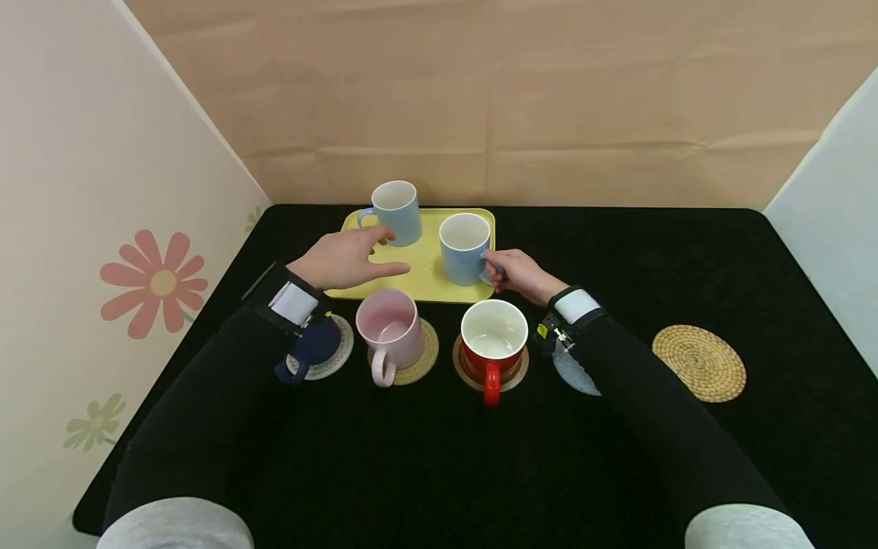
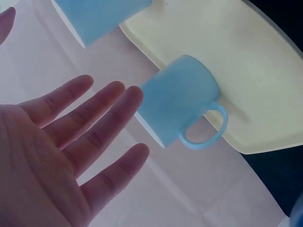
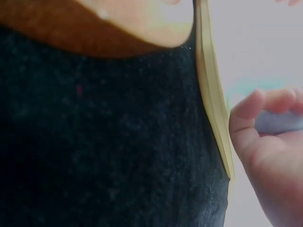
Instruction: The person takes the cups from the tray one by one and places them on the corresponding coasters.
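Two light blue mugs are at the yellow tray [image 1: 421, 288]. My right hand [image 1: 519, 274] pinches the handle of the right blue mug [image 1: 461, 261] with curled fingers; whether its base touches the tray, I cannot tell. The left blue mug [image 1: 405, 219] stands at the back left of the tray, its handle pointing left. Beside it my left hand [image 1: 345, 258] reaches in with fingers and thumb spread, holding nothing. In the left wrist view, the fingers of that hand [image 2: 61, 142] are apart in front of the left mug [image 2: 182, 97].
Nearer me, a dark blue mug [image 1: 317, 343] partly behind my left wrist, a pink mug [image 1: 401, 343] and a red mug [image 1: 492, 347] stand on coasters. A grey-blue coaster [image 1: 575, 374] lies partly under my right forearm. A woven coaster [image 1: 700, 364] lies farther right.
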The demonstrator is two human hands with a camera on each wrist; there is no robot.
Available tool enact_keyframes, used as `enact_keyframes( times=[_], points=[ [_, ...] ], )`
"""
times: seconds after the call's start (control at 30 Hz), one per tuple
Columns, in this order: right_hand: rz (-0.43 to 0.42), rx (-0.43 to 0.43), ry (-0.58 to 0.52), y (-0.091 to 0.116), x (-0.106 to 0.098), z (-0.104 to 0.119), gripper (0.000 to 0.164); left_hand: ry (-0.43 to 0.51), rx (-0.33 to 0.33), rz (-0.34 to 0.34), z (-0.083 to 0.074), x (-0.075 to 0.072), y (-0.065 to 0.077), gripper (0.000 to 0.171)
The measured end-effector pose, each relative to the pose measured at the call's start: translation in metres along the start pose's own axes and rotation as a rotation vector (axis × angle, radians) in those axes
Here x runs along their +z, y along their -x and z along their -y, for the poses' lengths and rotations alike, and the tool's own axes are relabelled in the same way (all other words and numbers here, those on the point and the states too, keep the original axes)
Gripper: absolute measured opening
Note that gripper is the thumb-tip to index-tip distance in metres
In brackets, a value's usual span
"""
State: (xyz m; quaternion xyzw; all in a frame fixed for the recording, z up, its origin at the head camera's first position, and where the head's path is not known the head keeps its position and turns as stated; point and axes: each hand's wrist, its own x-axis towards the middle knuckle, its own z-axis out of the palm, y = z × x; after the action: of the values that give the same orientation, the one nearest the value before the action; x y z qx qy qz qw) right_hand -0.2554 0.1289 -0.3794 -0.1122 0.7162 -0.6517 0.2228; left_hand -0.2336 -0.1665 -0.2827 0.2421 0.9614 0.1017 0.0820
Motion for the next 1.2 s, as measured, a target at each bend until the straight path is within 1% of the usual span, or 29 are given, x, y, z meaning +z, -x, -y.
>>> enact_keyframes(
  times=[0.23,0.43,0.67,0.73,0.9,1.07,1.2],
  points=[
    [-0.022,-0.012,-0.054,0.0,0.0,-0.004,0.044,-0.002,0.001,0.009,-0.002,0.0,-0.003,0.069],
    [-0.05,-0.03,-0.074,0.002,-0.002,-0.006,0.044,-0.018,0.008,0.015,-0.008,-0.003,-0.006,0.069],
    [-0.067,-0.069,-0.128,0.009,-0.007,0.002,0.044,-0.029,0.021,0.026,-0.016,-0.009,-0.008,0.071],
    [-0.074,-0.082,-0.129,0.013,-0.01,0.007,0.044,-0.032,0.026,0.027,-0.019,-0.011,-0.01,0.072],
    [-0.093,-0.108,-0.091,0.024,-0.019,0.017,0.043,-0.034,0.043,0.027,-0.028,-0.014,-0.013,0.074],
    [-0.133,-0.109,-0.078,0.038,-0.028,0.02,0.042,-0.041,0.086,0.023,-0.039,-0.015,-0.018,0.074],
    [-0.153,-0.115,-0.076,0.055,-0.035,0.021,0.042,-0.065,0.128,0.014,-0.053,-0.015,-0.019,0.073]
  ],
)
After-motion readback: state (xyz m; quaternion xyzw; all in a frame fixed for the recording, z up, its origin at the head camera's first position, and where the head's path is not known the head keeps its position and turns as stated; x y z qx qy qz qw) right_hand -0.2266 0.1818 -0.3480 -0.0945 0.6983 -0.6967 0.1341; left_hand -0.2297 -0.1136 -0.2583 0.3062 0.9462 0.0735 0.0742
